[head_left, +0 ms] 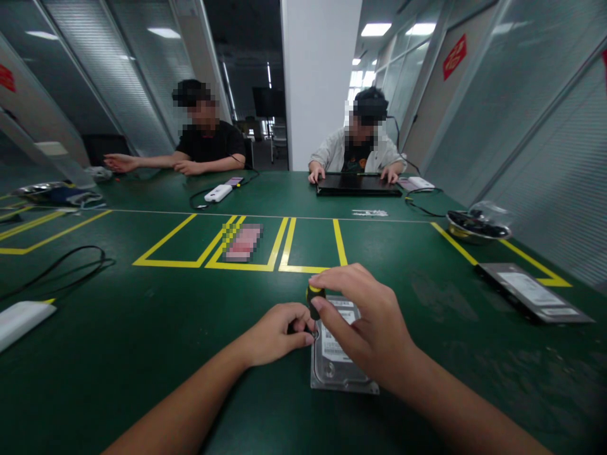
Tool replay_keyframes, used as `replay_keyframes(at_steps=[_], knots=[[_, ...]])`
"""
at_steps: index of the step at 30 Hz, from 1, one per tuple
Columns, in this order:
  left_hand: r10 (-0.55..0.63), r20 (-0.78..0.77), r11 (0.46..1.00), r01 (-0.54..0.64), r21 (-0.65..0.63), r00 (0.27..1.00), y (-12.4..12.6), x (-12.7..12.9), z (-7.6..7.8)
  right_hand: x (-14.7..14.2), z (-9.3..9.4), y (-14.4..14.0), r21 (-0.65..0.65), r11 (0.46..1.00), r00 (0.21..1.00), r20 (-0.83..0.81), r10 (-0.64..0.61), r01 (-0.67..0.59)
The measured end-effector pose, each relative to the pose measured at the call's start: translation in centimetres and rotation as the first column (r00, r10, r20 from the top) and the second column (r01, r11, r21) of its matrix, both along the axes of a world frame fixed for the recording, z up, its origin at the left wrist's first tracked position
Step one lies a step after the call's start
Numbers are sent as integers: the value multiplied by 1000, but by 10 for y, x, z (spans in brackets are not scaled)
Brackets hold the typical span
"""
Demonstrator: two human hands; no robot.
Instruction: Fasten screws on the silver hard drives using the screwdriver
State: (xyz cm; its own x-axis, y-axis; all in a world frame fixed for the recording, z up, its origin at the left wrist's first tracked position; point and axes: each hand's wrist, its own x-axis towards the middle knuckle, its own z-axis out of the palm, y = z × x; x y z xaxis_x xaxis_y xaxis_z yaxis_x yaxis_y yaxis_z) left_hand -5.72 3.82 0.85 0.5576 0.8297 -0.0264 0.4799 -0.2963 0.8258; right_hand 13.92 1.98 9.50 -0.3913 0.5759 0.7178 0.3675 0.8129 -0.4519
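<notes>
A silver hard drive (342,370) lies flat on the green table (142,341) in front of me. My right hand (367,325) hovers over the drive and grips a small screwdriver with a black and yellow handle (315,296), held upright at the drive's near left corner. My left hand (277,332) is curled beside that corner, its fingertips pinched at the screwdriver's lower end. The screwdriver's tip is hidden by my fingers.
Yellow tape boxes (246,249) mark the table ahead. A second flat drive (533,292) lies right, a metal bowl (477,226) beyond it. A white block (21,319) and black cable (61,265) lie left. Two people sit across; one has hands on a black laptop (358,184).
</notes>
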Motion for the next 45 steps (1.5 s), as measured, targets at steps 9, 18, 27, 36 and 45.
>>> replay_keyframes(at_steps=[9,18,27,36,45], knots=[[-23,60,1000,24,-13,998,0,0,-1,0,-3,1,22,999,999,-25,32,-32],[-19,-12,1000,19,-11,1000,0,-1,2,0,-4,1,-24,1000,999,-34,-10,9],[-4,4,1000,4,7,1000,0,0,-1,-1,-6,2,-1,1000,1000,-21,1,-1],[-7,24,999,6,32,1000,1,-1,-3,0,-7,4,29,999,999,-19,46,-46],[5,36,1000,-5,12,999,1,0,-3,0,-5,3,27,998,998,-21,52,-52]])
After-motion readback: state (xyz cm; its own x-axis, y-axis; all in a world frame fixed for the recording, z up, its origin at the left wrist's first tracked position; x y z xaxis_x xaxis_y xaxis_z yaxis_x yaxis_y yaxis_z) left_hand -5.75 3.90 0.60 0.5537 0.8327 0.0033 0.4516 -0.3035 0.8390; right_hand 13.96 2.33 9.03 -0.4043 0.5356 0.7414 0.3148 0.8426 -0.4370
